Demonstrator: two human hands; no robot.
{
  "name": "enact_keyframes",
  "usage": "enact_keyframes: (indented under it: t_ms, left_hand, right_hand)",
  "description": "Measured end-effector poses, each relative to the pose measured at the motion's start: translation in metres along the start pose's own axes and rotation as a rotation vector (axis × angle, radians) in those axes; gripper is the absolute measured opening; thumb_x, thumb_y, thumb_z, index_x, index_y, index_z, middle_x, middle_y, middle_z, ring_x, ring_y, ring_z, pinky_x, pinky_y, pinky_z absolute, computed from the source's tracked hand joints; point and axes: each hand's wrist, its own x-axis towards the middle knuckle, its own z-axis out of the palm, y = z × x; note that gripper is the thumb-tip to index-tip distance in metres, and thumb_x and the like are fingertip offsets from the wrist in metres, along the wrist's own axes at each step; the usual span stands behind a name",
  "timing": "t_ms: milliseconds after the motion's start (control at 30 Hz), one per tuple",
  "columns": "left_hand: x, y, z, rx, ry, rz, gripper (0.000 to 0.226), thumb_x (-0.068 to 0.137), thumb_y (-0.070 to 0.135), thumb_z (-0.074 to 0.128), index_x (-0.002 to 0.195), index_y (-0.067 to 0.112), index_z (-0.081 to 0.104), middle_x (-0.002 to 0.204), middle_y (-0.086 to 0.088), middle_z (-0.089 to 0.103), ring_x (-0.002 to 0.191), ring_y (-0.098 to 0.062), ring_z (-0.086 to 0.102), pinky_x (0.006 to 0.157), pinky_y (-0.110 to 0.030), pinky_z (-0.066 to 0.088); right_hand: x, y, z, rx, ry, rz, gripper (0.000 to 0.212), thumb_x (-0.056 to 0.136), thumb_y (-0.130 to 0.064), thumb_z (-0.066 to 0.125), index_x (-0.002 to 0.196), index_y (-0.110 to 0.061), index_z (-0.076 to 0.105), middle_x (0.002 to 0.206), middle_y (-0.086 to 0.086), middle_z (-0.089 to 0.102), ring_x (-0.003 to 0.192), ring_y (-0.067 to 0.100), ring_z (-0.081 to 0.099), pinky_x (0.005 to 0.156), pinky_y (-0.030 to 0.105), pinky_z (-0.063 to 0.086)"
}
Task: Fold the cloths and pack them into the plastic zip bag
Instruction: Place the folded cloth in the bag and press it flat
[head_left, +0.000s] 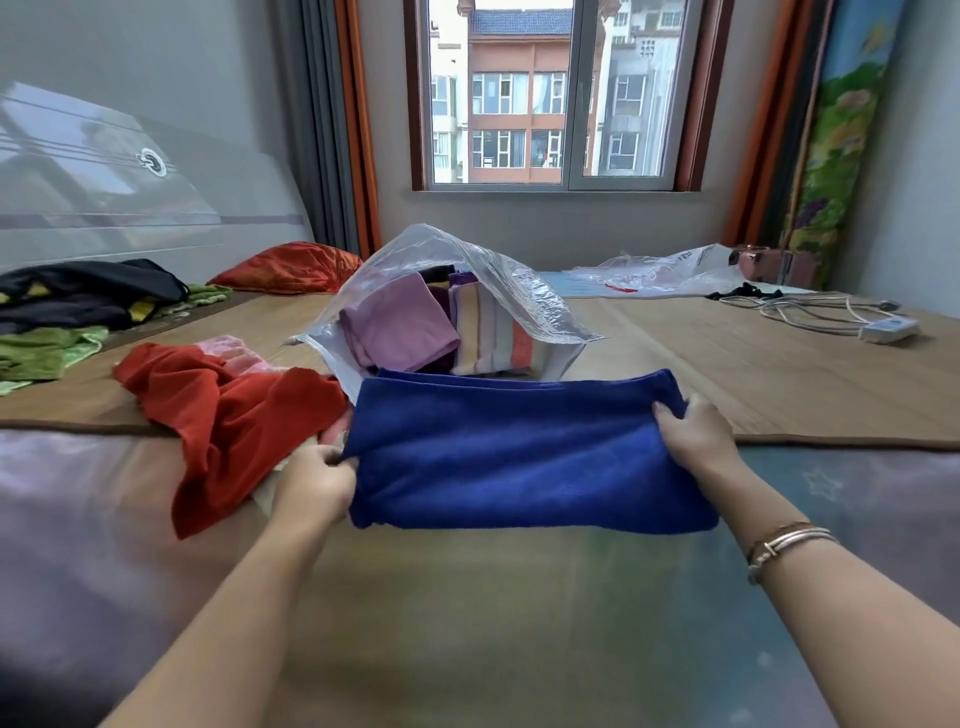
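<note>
Lit softly by daylight from the window (553, 93) straight ahead. Faint, diffuse shadows only. Pale glare across the glossy headboard (119, 182). Bent and stretched at the edges by the wide lens; smeared and soft along the lower corners.

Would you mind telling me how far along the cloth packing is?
Done: a purple cloth and a striped cloth sit folded inside the open zip bag. In hand: the left hand and right hand grip the folded blue cloth. Left: the red cloth lies unfolded.
</note>
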Motion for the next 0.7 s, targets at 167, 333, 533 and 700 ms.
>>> enact_keyframes:
  t_ms: [167, 333, 533, 700]
  left_hand:
    - [-0.007, 0.022, 0.010, -0.639, -0.096, -0.083, 0.025, 0.100, 0.005, 0.038, 0.085, 0.011, 0.057, 0.076, -0.007, 0.059, 0.066, -0.022, 0.054, 0.053, -0.027, 0.044]
    - [0.007, -0.009, 0.013, 0.200, 0.141, 0.495, 0.016, 0.100, 0.017, 0.044, 0.094, 0.008, 0.057, 0.085, -0.006, 0.064, 0.081, -0.033, 0.058, 0.066, -0.033, 0.036]
    - [-0.005, -0.035, 0.016, 0.447, -0.036, 0.154, 0.039, 0.096, 0.048, 0.045, 0.105, 0.012, 0.055, 0.097, -0.014, 0.066, 0.083, -0.036, 0.066, 0.072, -0.043, 0.056]
    - [-0.022, -0.022, 0.004, -0.006, -0.389, -0.354, 0.054, 0.088, 0.046, 0.064, 0.119, 0.007, 0.045, 0.112, -0.016, 0.060, 0.087, -0.038, 0.066, 0.058, -0.039, 0.059]
  right_hand:
    - [0.002, 0.006, 0.007, -0.032, -0.029, 0.014, 0.030, 0.097, -0.022, 0.052, 0.104, 0.007, 0.052, 0.104, 0.026, 0.061, 0.100, 0.040, 0.056, 0.072, 0.032, 0.032]
    - [0.003, 0.011, 0.010, -0.082, -0.029, 0.028, 0.032, 0.097, -0.022, 0.052, 0.108, 0.009, 0.052, 0.110, 0.028, 0.060, 0.104, 0.041, 0.055, 0.073, 0.031, 0.032]
    - [0.003, 0.015, 0.016, -0.133, -0.033, 0.045, 0.036, 0.098, -0.023, 0.051, 0.116, 0.009, 0.050, 0.118, 0.030, 0.058, 0.110, 0.043, 0.053, 0.080, 0.034, 0.036]
    - [0.004, 0.013, 0.018, -0.141, -0.038, 0.074, 0.037, 0.098, -0.023, 0.050, 0.118, 0.009, 0.049, 0.121, 0.031, 0.056, 0.113, 0.044, 0.052, 0.086, 0.037, 0.039]
